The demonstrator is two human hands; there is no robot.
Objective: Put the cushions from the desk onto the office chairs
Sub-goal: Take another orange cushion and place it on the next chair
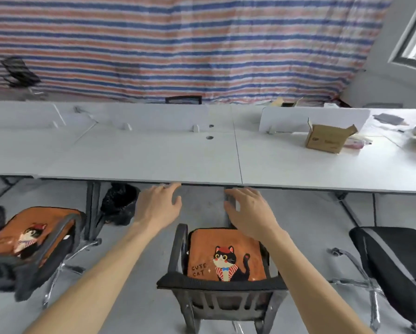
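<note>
An orange cushion with a cat picture [224, 256] lies flat on the seat of the middle office chair [222, 285]. A second orange cat cushion [23, 233] lies on the left chair [43, 256]. My left hand [157, 206] and my right hand [249, 210] hover side by side above the middle chair, just below the front edge of the white desk [168, 153]. Both hands have relaxed, spread fingers and hold nothing. A third black chair [395, 259] at the right has no cushion on its seat.
An open cardboard box [327, 138] and some papers lie on the right part of the desk, behind a low white divider [286, 119]. A black bag [120, 203] sits on the floor under the desk. A striped tarp hangs behind.
</note>
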